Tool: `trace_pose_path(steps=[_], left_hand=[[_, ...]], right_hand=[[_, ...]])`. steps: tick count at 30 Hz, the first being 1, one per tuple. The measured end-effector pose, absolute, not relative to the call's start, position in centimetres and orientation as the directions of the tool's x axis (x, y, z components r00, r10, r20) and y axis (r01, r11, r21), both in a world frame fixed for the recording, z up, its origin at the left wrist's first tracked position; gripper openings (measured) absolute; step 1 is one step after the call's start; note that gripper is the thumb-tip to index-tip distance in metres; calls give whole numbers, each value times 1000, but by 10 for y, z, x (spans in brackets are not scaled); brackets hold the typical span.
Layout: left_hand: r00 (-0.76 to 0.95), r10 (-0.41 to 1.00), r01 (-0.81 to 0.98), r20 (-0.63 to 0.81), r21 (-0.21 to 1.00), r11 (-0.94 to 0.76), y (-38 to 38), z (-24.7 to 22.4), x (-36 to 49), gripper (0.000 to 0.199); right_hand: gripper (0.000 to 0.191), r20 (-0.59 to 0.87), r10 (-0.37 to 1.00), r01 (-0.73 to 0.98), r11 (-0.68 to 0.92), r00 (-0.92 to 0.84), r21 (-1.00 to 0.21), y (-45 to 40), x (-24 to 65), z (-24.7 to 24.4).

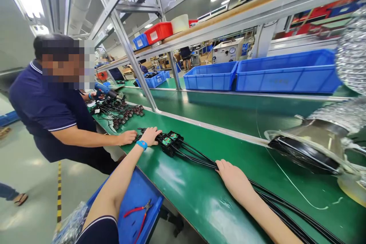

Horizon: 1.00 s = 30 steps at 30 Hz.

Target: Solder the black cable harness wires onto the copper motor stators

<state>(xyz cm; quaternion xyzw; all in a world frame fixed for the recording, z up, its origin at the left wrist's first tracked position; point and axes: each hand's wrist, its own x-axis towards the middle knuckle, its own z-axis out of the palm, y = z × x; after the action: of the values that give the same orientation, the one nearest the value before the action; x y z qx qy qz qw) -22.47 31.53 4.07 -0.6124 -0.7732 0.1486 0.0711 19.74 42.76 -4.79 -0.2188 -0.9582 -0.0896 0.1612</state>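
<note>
The left hand (pixel 150 135) lies with its fingers spread and extended, its fingertips at the edge of a black wiring-harness connector block (pixel 168 143) with green inserts, and does not visibly grip it. From that block, a black cable bundle (pixel 200 158) runs along the green workbench mat (pixel 194 198) toward the near right. The right hand (pixel 233 179) rests flat and open on the bundle, without a clear grip. The left hand is nearer the block. A co-worker's hand (pixel 127 137) reaches in just beside it. Red-handled pliers (pixel 140 213) lie in a blue tray (pixel 137 190) at near left.
</note>
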Motion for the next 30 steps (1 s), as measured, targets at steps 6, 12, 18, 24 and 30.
trace_pose_path(steps=[6,12,18,24,30], left_hand=[[-301,954,892,-10,-357,278,338,37,-239,64],[-335,942,873,28,-368,321,367,33,-254,61],[-301,954,875,-4,-398,275,367,36,-257,61],[-234,972,879,-29,-434,199,360,35,-260,57],[-227,974,847,-18,-497,188,365,19,-272,52]], right_hand=[[4,319,449,503,857,-835,111,448,173,-41],[11,246,498,535,837,-831,114,458,159,-31],[16,129,554,569,810,-822,142,456,193,-22],[10,-2,659,643,735,-752,216,430,295,-2],[15,-5,752,728,639,-659,250,400,366,3]])
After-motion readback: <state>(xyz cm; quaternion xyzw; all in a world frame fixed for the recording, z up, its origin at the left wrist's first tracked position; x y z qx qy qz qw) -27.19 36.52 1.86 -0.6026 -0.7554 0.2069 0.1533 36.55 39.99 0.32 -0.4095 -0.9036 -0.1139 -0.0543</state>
